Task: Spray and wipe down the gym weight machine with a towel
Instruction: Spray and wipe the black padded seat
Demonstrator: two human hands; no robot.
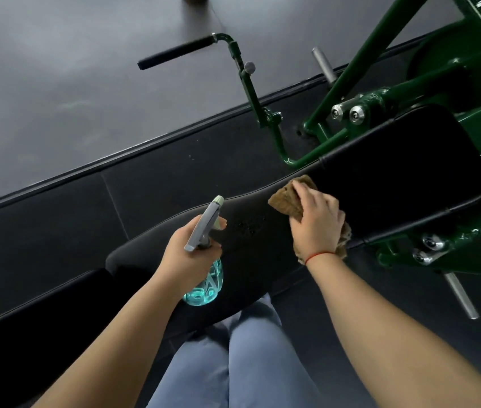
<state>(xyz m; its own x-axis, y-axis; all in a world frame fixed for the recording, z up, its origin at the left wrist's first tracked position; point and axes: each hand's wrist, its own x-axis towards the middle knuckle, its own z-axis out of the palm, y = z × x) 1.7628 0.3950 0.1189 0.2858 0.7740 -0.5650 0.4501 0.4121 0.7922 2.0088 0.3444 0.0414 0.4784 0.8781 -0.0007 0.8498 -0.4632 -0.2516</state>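
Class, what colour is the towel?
Brown towel, seen in the head view.

One bottle [203, 287], seemingly one towel [284, 198]
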